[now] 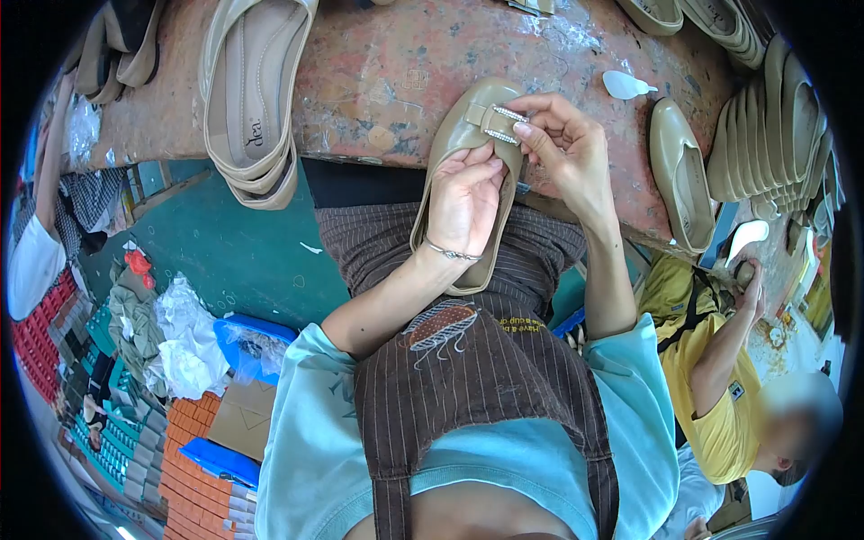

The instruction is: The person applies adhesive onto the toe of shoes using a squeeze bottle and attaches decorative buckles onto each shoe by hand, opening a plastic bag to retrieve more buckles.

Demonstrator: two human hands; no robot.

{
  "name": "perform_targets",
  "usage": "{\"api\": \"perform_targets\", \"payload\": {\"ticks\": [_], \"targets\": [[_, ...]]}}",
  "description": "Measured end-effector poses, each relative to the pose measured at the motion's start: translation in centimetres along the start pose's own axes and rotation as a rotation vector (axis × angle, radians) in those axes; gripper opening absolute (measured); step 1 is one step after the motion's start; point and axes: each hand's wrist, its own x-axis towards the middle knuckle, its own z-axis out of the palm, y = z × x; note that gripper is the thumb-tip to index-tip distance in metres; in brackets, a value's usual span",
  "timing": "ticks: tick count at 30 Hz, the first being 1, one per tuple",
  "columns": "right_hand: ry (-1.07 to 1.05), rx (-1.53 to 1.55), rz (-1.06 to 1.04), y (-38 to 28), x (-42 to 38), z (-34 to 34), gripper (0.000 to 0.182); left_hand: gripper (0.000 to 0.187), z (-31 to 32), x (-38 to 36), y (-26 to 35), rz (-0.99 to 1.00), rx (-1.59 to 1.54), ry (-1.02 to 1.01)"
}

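A beige flat shoe point(484, 94) lies toe-up over the table's front edge, its heel resting against the striped apron point(540, 247). My left hand point(463, 202), with a bracelet at the wrist, reaches over the shoe's opening and grips the upper, fingers partly tucked inside. On the vamp sits a buckle ornament point(500, 124) edged with shiny stones, over a beige strap. My right hand point(571, 148) pinches the ornament's right side between thumb and fingertips.
Nested beige shoes point(256, 81) overhang the table's left edge. To the right stand a single shoe point(681, 175), a white squeeze bottle point(627, 85) and a row of stacked shoes point(765, 135). A person in a yellow shirt point(733, 405) works at the right. Crates point(193, 450) stand lower left.
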Motion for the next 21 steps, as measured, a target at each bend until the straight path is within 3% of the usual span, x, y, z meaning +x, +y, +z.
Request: {"api": "perform_targets", "payload": {"ticks": [11, 17, 21], "targets": [[0.039, -0.123, -0.047, 0.2, 0.4, 0.3, 0.014, 0.036, -0.9, 0.2, -0.1, -0.016, 0.048, -0.031], [0.116, -0.272, -0.058, -0.9, 0.3, 0.7, 0.017, 0.027, -0.1, 0.2, 0.2, -0.040, 0.049, -0.010], [0.096, -0.307, -0.015, -0.4, 0.6, 0.5, 0.023, 0.023, 1.8, 0.6, 0.4, -0.081, 0.151, 0.181]]}}
